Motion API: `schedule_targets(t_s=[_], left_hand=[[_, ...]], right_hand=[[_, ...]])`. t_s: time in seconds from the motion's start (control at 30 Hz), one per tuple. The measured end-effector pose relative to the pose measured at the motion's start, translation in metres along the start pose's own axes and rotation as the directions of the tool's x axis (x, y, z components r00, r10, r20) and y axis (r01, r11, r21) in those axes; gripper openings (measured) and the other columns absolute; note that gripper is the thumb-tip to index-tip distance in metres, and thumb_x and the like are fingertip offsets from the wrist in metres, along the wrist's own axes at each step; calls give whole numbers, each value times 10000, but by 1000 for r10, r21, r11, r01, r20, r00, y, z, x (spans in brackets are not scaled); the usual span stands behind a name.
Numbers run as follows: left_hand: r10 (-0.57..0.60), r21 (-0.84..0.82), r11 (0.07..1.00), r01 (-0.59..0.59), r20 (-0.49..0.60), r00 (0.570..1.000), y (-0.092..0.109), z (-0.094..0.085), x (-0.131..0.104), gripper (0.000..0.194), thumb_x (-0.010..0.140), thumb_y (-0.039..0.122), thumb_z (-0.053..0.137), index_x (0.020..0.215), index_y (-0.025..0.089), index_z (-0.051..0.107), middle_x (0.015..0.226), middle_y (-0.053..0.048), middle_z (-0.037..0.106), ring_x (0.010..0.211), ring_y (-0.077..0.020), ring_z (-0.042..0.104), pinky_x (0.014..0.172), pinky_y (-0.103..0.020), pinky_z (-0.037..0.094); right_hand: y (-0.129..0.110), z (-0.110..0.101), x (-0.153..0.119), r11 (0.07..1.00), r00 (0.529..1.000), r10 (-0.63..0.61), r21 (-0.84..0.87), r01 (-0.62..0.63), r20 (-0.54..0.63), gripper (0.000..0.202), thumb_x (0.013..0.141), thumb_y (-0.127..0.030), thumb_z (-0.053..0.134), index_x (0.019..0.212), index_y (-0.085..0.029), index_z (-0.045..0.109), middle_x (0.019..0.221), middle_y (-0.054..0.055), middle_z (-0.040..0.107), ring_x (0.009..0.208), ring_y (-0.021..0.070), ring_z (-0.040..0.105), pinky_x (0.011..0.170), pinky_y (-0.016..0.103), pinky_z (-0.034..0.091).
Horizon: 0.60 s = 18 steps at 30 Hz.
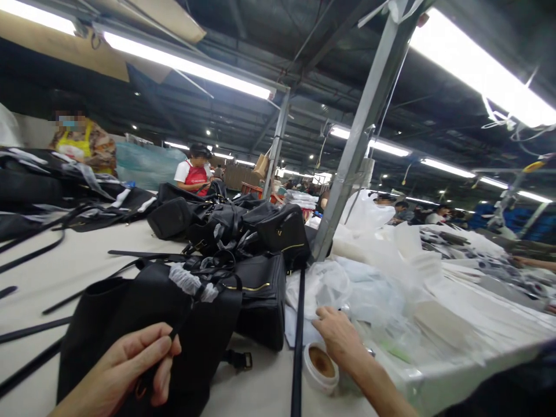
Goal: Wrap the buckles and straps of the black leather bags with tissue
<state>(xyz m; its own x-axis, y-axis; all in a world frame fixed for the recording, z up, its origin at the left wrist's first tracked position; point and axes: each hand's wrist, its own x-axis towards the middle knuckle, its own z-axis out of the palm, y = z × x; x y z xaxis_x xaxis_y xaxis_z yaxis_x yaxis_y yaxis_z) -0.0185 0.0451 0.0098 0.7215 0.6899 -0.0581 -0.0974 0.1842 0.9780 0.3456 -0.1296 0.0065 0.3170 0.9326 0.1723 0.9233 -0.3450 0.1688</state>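
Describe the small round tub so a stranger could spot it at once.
Start at the big grey post slanting up right of the piled black bags. Come towards the camera to the person's right hand; the tub sits between that wrist and a long black strip. It is white, round and open, with brown inside, unlike those bags and the crumpled plastic nearby.

- Nearest on the table [93,255] there's a front bag [130,304], the left hand [145,353] before it.
- Behind it, slightly right, a second bag [263,289]; past that, a bag heap [278,229].
- Loose straps [30,366] lie left.
- Over on the right, a long strip [297,347], then a tub [324,370], right hand [336,333] just beside.
- Plastic wrap [369,284] beyond that hand.
- Two co-workers [195,178] behind the table.
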Motion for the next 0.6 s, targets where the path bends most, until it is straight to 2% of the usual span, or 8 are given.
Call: schedule_targets(t_s=[0.1, 0.2, 0.3, 0.4, 0.47, 0.53, 0.57, 0.6], left_hand=[[3, -30, 1000, -3, 13, 1000, 0, -2, 1, 436, 699, 604, 725, 748, 174, 681, 439, 22, 571, 411, -114, 519, 428, -198, 331], [6, -60, 998, -5, 15, 1000, 0, -4, 0, 430, 696, 596, 735, 739, 172, 678, 435, 26, 566, 410, -113, 527, 439, -198, 346], [-2, -69, 998, 4, 17, 1000, 4, -2, -3, 424, 706, 584, 734, 765, 168, 676, 448, 25, 574, 419, -114, 532, 440, -197, 343], [-15, -82, 996, 18, 42, 999, 11, 2, -6, 426, 677, 565, 765, 804, 172, 661, 489, 8, 621, 447, -128, 540, 452, -210, 363], [-12, -74, 997, 17, 64, 998, 15, 4, -6, 411, 682, 548, 770, 811, 180, 640, 538, -14, 667, 490, -139, 561, 476, -215, 386], [-20, -77, 997, 29, 121, 992, 18, 5, -7, 385, 708, 536, 757, 791, 189, 612, 577, -31, 697, 531, -147, 583, 497, -215, 404], [-22, -89, 995, 36, 157, 987, 20, 5, -7, 366, 727, 524, 747, 783, 193, 602, 600, -35, 709, 549, -148, 592, 509, -216, 416], [-23, -110, 993, 44, 190, 982, 21, 6, -8, 343, 744, 504, 741, 775, 194, 597, 627, -38, 719, 568, -148, 601, 523, -218, 428]], right_hand=[[11, 4, 10, 997, 993, -69, -26, 71, 94, 286, 696, -10, 596, 835, -199, 760, 1130, 149, 673, 1170, 343, 536, 890, 402, 398], [13, 8, 11, 996, 989, -83, -20, 86, 121, 249, 725, -16, 566, 750, -166, 763, 1130, 181, 676, 1183, 366, 532, 896, 433, 410], [16, 2, 7, 997, 993, -68, 39, 64, 97, 288, 775, -23, 493, 702, -143, 744, 1033, 190, 704, 1077, 343, 603, 873, 430, 437], [22, -14, 1, 988, 999, -32, 155, 26, 36, 220, 782, -79, 523, 838, -148, 725, 1174, 175, 671, 1106, 319, 602, 925, 408, 437], [24, -30, -3, 972, 1000, -5, 235, 9, -18, 189, 818, -152, 521, 911, -166, 685, 1136, 134, 686, 1044, 272, 627, 892, 363, 460], [16, -49, -7, 875, 1000, 19, 485, -9, -15, 123, 828, -242, 542, 871, -189, 644, 906, 58, 712, 828, 211, 647, 734, 299, 483], [9, -58, -9, 751, 999, 20, 659, -32, 26, 106, 811, -285, 572, 833, -196, 626, 783, 18, 689, 705, 180, 620, 639, 270, 462], [0, -66, -10, 577, 996, -2, 814, -72, 90, 121, 777, -317, 613, 797, -197, 615, 696, -10, 655, 613, 152, 576, 569, 247, 423]])
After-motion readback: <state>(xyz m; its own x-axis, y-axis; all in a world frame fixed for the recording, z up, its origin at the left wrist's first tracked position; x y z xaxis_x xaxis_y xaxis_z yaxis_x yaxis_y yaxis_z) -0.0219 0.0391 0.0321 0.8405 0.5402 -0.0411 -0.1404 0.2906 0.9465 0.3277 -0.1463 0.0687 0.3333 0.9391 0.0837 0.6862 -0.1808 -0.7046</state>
